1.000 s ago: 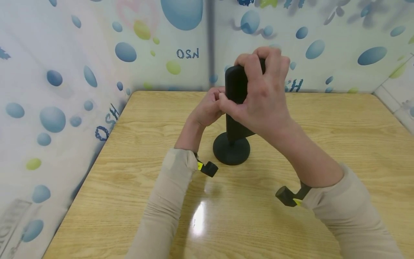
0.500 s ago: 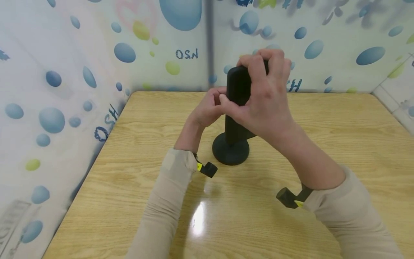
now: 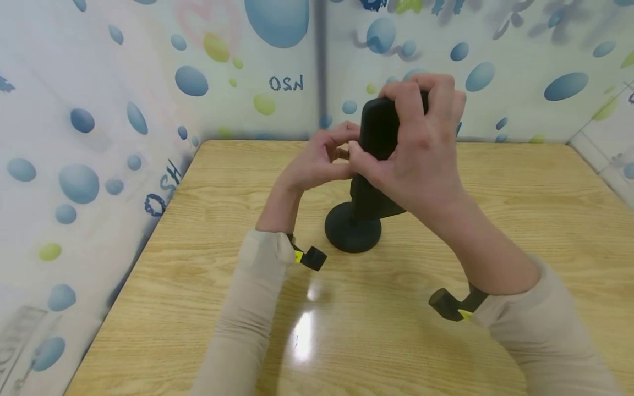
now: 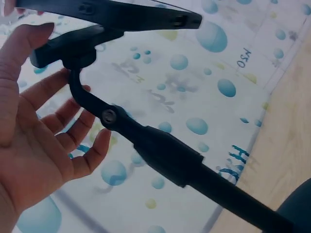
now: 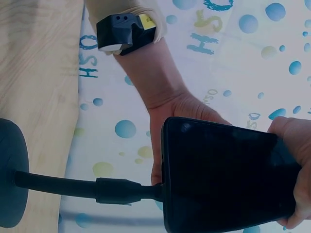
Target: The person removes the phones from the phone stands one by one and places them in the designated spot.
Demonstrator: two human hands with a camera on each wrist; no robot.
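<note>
A black smartphone (image 5: 223, 179) stands upright above a black phone stand, which has a round base (image 3: 353, 234) and a jointed stem (image 4: 167, 155). My right hand (image 3: 426, 146) grips the phone at its upper end, thumb on one long edge and fingers curled over the other. At the back is the stand's holder plate (image 4: 53, 48); in the left wrist view a wedge-shaped gap shows between plate and phone. My left hand (image 3: 317, 162) lies beside the holder with thumb and fingers spread, the thumb tip right at the plate's end and the fingertips near the bent neck.
The stand rests on a wood-grain table (image 3: 198, 264). A wall covering (image 3: 267, 49) with blue and green drops rises behind the table and along its left. Each wrist wears a small black camera (image 3: 313, 258).
Phone and right hand have shifted to the right in the head view. My left hand has drawn slightly left, and its thumb and index finger have spread apart. The base has stayed put.
</note>
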